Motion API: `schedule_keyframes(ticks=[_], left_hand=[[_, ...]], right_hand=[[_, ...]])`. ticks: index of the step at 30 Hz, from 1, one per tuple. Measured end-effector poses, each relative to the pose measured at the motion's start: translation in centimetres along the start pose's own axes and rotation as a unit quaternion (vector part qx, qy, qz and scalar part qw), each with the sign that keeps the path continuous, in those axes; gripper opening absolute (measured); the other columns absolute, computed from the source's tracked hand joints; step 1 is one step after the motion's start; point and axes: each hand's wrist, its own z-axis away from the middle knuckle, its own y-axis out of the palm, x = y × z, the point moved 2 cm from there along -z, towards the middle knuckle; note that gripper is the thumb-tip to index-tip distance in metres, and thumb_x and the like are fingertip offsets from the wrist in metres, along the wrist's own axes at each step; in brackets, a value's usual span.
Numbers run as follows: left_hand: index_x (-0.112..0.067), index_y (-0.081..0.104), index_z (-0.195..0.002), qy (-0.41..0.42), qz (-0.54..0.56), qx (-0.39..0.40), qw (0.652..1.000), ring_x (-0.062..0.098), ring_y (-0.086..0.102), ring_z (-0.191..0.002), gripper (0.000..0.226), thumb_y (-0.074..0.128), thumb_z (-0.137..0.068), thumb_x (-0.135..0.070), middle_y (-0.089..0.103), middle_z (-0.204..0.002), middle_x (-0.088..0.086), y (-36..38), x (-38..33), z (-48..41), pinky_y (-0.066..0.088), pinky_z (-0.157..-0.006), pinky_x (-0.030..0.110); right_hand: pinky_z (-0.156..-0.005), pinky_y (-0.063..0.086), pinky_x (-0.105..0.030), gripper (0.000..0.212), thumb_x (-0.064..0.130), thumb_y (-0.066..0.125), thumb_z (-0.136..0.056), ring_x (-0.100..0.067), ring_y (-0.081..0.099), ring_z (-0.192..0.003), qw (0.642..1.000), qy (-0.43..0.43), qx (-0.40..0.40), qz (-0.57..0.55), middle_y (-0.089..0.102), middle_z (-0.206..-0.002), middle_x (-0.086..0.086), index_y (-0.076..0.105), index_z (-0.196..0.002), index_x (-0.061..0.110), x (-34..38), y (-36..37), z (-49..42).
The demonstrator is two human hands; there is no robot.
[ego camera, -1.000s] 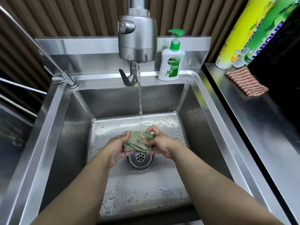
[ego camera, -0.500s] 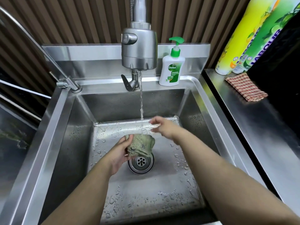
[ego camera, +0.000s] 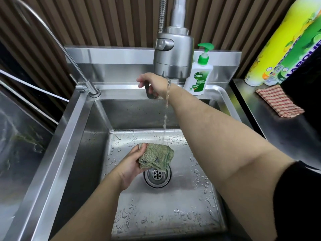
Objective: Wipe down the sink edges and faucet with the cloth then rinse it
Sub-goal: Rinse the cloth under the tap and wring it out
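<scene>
Head view: the left hand holds the green cloth low inside the sink, just above the drain. The thumb presses on the upper left corner of the bunched cloth and the curled fingers clamp it from below. The lower edge of the cloth hangs over the drain rim. The right hand is at the back of the basin, under the faucet head, with its fingers curled round the dark faucet lever. Water is running: the stream drops from the faucet head, passes close by the right wrist and strikes the basin floor just behind the cloth. Droplets cover the basin floor. A white soap bottle with a green pump stands on the rear ledge, just right of the faucet head. A thin side tap is mounted at the rear left corner. On the counter to the right lies a folded red-checked cloth, near tall yellow and green packages
</scene>
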Motion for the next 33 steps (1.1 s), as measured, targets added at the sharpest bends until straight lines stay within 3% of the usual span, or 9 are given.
schedule_keyframes(ticks=[3,8,12,16,20,23,27,30,33], left_hand=[[-0.015,0.056,-0.107,-0.002,-0.010,0.000,1.000,0.018,0.064,-0.097,0.026,0.046,-0.091,-0.034,0.067,-0.103,0.004,0.1,0.1,0.1,0.056,-0.075,0.030],[-0.015,0.057,-0.107,0.013,-0.024,-0.003,1.000,0.017,0.065,-0.097,0.038,0.054,-0.078,-0.040,0.068,-0.102,0.003,0.2,-0.3,0.3,0.054,-0.077,0.031],[-0.015,0.053,-0.123,0.026,-0.016,-0.021,0.999,0.020,0.061,-0.108,0.057,0.060,-0.074,-0.044,0.063,-0.120,0.006,0.0,-1.0,0.1,0.050,-0.088,0.037],[-0.018,0.059,-0.110,0.071,-0.091,-0.003,0.993,0.018,0.060,-0.107,0.042,0.065,-0.079,-0.045,0.068,-0.109,-0.001,0.6,-1.7,0.3,0.045,-0.093,0.036],[-0.013,0.050,-0.102,0.197,-0.255,-0.062,0.945,-0.004,0.054,-0.074,0.019,0.054,-0.092,-0.030,0.058,-0.088,-0.002,1.8,-2.4,0.7,0.044,-0.076,0.014],[-0.017,0.043,-0.093,0.275,-0.359,-0.166,0.876,0.014,0.050,-0.059,0.019,0.044,-0.095,-0.036,0.051,-0.068,-0.001,3.2,-2.8,0.7,0.043,-0.059,0.033],[-0.019,0.039,-0.077,0.121,-0.298,-0.227,0.919,0.019,0.034,-0.049,0.029,0.040,-0.095,-0.042,0.039,-0.058,0.003,3.4,-2.6,-0.8,0.034,-0.050,0.033],[-0.021,0.044,-0.078,-0.104,-0.196,-0.188,0.957,0.013,0.026,-0.044,0.030,0.041,-0.095,-0.045,0.035,-0.060,0.001,3.0,-2.1,-1.0,0.021,-0.041,0.017],[-0.019,0.047,-0.073,-0.147,-0.148,-0.139,0.968,0.008,0.025,-0.032,0.036,0.044,-0.093,-0.049,0.039,-0.049,-0.002,2.6,-1.6,-1.0,0.015,-0.031,0.009]], right_hand=[[-0.040,0.031,-0.014,0.034,0.027,0.036,-0.098,-0.004,0.037,-0.043,0.997,-0.041,0.026,-0.060,0.061,-0.083,0.000,0.064,-0.087,0.010,-0.6,-1.4,0.9],[-0.059,0.040,-0.025,0.026,0.027,0.056,-0.089,-0.012,0.053,-0.074,0.995,-0.030,-0.022,-0.093,0.061,-0.100,-0.001,0.056,-0.115,0.025,-4.1,-3.0,4.5],[-0.077,0.051,-0.036,0.061,0.064,0.039,-0.088,-0.023,0.060,-0.091,0.980,0.191,0.055,0.017,0.061,-0.114,-0.007,0.051,-0.125,0.017,-12.9,-1.1,10.4],[-0.073,0.057,-0.041,0.084,0.079,0.021,-0.081,-0.031,0.065,-0.088,0.907,0.272,0.156,-0.281,0.066,-0.104,-0.014,0.059,-0.118,0.014,-16.5,2.3,13.7],[-0.040,0.043,-0.018,0.052,0.064,0.046,-0.085,-0.016,0.055,-0.055,0.897,0.259,0.007,-0.357,0.059,-0.079,-0.005,0.056,-0.104,0.017,-15.3,3.5,13.4],[-0.041,0.027,-0.018,0.027,0.043,0.056,-0.087,-0.015,0.040,-0.052,0.934,0.176,-0.125,-0.284,0.047,-0.069,-0.002,0.051,-0.094,0.018,-14.1,4.2,12.9],[-0.048,0.026,-0.027,0.028,0.012,0.055,-0.083,-0.011,0.027,-0.051,0.965,-0.012,-0.228,-0.130,0.033,-0.057,0.001,0.035,-0.064,0.016,-13.0,4.5,13.7],[-0.049,0.028,-0.028,0.036,0.009,0.056,-0.083,-0.012,0.028,-0.052,0.976,-0.054,-0.210,-0.015,0.031,-0.053,0.005,0.029,-0.061,0.021,-13.7,4.7,14.0],[-0.048,0.032,-0.027,0.031,0.015,0.055,-0.086,-0.014,0.033,-0.052,0.978,-0.068,-0.194,0.046,0.036,-0.054,0.004,0.033,-0.066,0.023,-14.1,4.7,14.3]])
